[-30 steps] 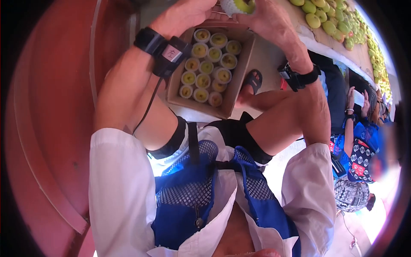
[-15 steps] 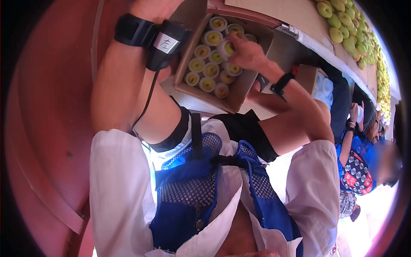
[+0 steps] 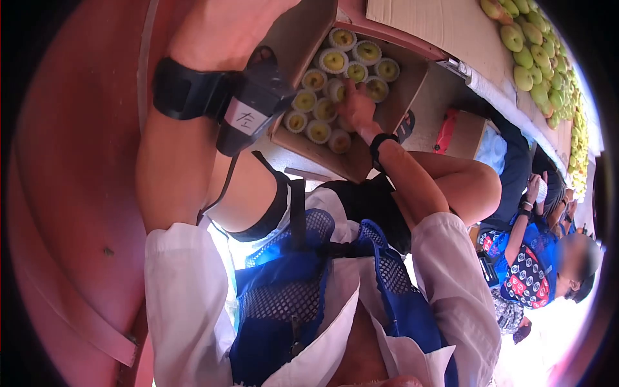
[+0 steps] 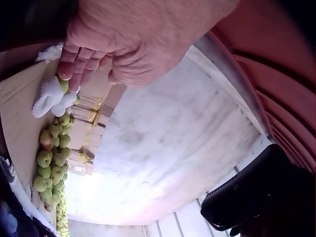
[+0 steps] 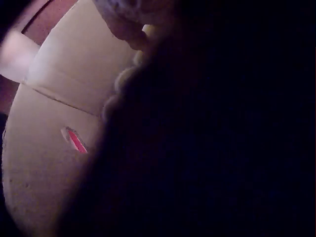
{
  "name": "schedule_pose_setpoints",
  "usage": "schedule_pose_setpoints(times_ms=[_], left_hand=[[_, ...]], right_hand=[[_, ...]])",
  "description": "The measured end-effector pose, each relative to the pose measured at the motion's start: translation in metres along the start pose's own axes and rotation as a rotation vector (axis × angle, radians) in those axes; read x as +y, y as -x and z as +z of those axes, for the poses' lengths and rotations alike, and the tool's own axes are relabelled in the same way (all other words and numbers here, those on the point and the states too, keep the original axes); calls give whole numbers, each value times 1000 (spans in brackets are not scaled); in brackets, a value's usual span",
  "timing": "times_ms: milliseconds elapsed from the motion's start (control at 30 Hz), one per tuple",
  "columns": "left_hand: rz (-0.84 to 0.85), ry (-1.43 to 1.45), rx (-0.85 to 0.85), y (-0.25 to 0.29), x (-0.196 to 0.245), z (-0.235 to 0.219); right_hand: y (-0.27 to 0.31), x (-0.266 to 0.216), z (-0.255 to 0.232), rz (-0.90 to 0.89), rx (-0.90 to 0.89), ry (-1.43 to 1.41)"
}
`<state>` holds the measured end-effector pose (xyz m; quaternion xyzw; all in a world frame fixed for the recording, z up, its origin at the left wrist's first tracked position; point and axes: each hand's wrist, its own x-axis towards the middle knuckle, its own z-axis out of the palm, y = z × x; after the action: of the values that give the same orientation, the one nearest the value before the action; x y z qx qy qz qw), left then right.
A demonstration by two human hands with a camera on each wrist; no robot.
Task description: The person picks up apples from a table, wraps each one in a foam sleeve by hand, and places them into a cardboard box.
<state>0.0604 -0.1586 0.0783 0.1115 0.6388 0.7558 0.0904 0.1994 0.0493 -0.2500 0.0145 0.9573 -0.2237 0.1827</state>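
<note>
Touching an apple in a white net [image 3: 335, 91], the right hand [image 3: 358, 108] is down inside a brown box [image 3: 403, 97]. The apple is at the fingertips, and the box walls go up around them. The hand is a bit blurry and hides part of the apple, so I cannot tell if these fingers are clamped on it or just resting there. More wrapped apples [image 3: 333, 61] sit in rows past the fingertips and to the left of them, all in the same box. In the dark right wrist view, a slot [image 5: 76, 140] in the box wall shows red, well apart from the fingers.

The left hand [image 4: 133, 44] is up over the surface [image 3: 438, 29]. Its fingers are close together and loose, not curled around anything. Right at their tips is a green apple [image 4: 63, 85], partly hidden by a white net [image 4: 45, 96]. I cannot tell if the fingers touch it. Beyond those fingertips, farther along the surface, is a big pile of bare apples [image 4: 52, 165]. Tied boxes [image 4: 111, 96] stand behind the fingers. Well away from both hands, another person [image 3: 538, 258] wears blue.
</note>
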Motion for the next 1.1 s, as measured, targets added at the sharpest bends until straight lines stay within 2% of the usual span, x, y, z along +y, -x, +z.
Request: schedule_pose_setpoints(times_ms=[167, 367, 567, 667, 767, 867, 1100], left_hand=[[14, 0, 11, 8, 1, -2], [23, 6, 18, 11, 0, -3], [20, 11, 27, 11, 2, -2], [17, 15, 31, 11, 5, 0], [10, 23, 31, 9, 6, 3], [8, 26, 27, 7, 9, 6], [10, 26, 24, 6, 11, 9]], right_hand=[[-5, -1, 2, -7, -68, 50], [-15, 12, 13, -94, -147, 194], [-23, -2, 3, -152, -190, 271], [-26, 11, 22, -351, -84, 383], [-29, 5, 11, -467, -99, 373], [-31, 2, 10, -512, -158, 475], [-37, 8, 10, -628, -131, 540]])
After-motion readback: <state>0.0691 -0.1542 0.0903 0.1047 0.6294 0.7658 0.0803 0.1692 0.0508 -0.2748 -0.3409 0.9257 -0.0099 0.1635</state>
